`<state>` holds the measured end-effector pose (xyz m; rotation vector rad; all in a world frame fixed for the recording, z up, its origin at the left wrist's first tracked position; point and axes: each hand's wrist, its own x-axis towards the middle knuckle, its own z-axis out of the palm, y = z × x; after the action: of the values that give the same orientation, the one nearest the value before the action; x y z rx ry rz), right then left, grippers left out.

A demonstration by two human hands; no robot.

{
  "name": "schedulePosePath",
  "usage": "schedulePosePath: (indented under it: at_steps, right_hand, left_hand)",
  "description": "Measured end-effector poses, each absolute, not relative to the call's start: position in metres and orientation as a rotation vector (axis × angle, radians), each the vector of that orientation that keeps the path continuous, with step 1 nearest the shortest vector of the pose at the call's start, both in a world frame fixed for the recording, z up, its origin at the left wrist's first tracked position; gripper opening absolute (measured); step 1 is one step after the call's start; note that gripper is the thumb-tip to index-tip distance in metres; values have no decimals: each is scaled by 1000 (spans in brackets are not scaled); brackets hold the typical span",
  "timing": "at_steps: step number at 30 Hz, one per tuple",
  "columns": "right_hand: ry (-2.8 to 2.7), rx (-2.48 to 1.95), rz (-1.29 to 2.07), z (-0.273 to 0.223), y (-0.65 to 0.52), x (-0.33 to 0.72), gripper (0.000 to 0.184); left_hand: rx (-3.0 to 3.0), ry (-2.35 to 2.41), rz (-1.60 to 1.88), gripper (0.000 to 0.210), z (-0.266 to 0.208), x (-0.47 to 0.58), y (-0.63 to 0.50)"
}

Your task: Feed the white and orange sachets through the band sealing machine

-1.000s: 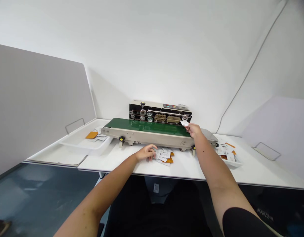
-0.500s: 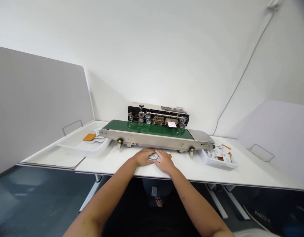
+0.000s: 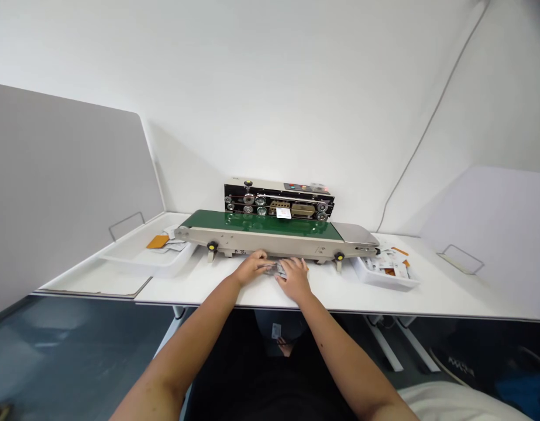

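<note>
My left hand (image 3: 252,268) is closed, with its thumb and fingers pinched on the edge of a small flat packet (image 3: 272,268) on the white table. My right hand (image 3: 295,279) lies over a little pile of such packets, thumb on the near side and fingers curved over the far side. It covers most of the pile. Just beyond both hands stands a band sealer with a green conveyor belt (image 3: 252,224). One white packet (image 3: 283,213) is upright at the sealer's roller head (image 3: 276,202).
A white tray (image 3: 140,266) with white and orange packets stands at the left. Another white tray (image 3: 386,280), filled with packets, sits under the conveyor's right end. Grey partitions (image 3: 68,187) flank the table. The table's front edge (image 3: 270,308) runs close to my forearms.
The upright packet at the sealer has travelled left. My hands, earlier cupped together around the pile, have moved slightly apart; my left fingers now pinch a packet's edge.
</note>
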<state>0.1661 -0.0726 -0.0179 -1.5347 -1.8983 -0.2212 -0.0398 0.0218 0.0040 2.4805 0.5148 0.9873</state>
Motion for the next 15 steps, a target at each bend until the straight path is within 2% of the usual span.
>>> schedulePosePath:
  at_steps: [3,8,15]
  right_hand:
    - [-1921,-1499,-232,-15,-75,164,52]
    - [-1936,-1439,-230,-9,-78,163,52]
    - [-1846,-1414,-135,-11,-73,167,51]
  left_hand:
    - [2475,543,992,37,8,-39,20]
    - [2355,546,1068,46,13,-39,15]
    - [2179,528,1159,32,17,-38,14]
